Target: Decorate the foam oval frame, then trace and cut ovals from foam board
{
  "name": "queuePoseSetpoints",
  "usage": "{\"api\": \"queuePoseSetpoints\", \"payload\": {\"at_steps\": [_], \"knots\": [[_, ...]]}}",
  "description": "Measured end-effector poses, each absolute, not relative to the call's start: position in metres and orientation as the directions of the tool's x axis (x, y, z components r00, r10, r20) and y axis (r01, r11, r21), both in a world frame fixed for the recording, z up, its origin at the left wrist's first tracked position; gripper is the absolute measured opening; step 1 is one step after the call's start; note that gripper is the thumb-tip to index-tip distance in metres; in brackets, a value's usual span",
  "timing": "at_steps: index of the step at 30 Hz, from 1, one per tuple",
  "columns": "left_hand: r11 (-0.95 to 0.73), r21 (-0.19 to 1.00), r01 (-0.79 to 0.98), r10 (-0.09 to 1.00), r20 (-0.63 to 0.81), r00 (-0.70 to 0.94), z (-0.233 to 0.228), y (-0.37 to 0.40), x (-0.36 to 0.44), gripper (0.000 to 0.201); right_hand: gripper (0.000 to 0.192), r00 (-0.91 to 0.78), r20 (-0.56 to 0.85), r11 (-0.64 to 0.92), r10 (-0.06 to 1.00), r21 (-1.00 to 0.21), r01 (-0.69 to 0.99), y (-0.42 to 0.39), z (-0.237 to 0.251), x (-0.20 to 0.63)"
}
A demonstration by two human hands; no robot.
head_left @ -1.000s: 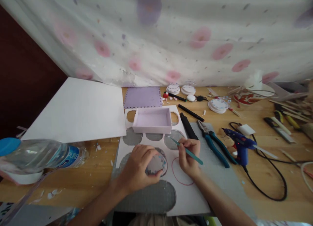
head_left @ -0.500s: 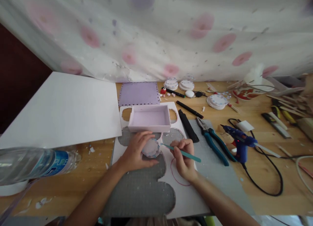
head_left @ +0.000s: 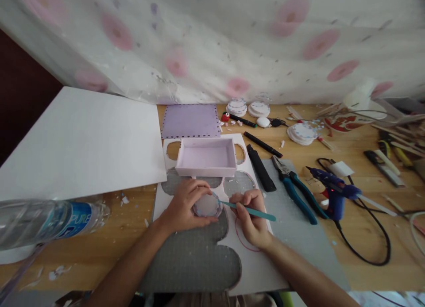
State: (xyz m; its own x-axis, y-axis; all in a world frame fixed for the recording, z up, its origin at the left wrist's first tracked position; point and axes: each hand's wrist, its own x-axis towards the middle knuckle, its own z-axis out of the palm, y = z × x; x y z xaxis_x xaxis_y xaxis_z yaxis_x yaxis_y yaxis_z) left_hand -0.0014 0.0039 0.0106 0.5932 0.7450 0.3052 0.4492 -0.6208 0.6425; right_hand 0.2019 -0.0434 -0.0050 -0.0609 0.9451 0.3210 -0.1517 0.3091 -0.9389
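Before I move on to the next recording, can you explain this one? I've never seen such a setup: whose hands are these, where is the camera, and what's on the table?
There is no machine here: the bare hands belong to one person. The view comes from a camera worn on that person's head, looking forward and down.

The left hand holds a round white disc between fingers and thumb. The right hand grips a slim teal tool, its tip at the disc's edge.

Beneath them is a white sheet with rounded openings, on a grey cutting mat. A pale lilac open box sits beyond the hands. To the right lie teal-handled pliers and a blue glue gun; to the left, a water bottle.
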Motion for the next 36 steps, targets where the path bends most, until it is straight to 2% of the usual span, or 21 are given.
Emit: {"api": "queuePoseSetpoints", "payload": {"at_steps": [9,21,36], "knots": [[-0.615,0.635,0.467,0.754,0.302,0.583,0.0107,0.0032,0.002,0.047,0.011,-0.148,0.297,0.275,0.943,-0.949,-0.151,-0.0448,-0.0073,0.2046],[-0.624,0.633,0.458,0.748,0.315,0.584,0.0081,0.0038,0.0025,0.046,0.013,-0.173,0.304,0.281,0.937,-0.949,-0.144,-0.0437,-0.006,0.2044],[-0.641,0.636,0.43,0.734,0.343,0.587,0.01,0.0051,0.0025,0.045,0.012,-0.183,0.342,0.346,0.922,-0.938,-0.015,-0.045,-0.0055,0.207]]}}
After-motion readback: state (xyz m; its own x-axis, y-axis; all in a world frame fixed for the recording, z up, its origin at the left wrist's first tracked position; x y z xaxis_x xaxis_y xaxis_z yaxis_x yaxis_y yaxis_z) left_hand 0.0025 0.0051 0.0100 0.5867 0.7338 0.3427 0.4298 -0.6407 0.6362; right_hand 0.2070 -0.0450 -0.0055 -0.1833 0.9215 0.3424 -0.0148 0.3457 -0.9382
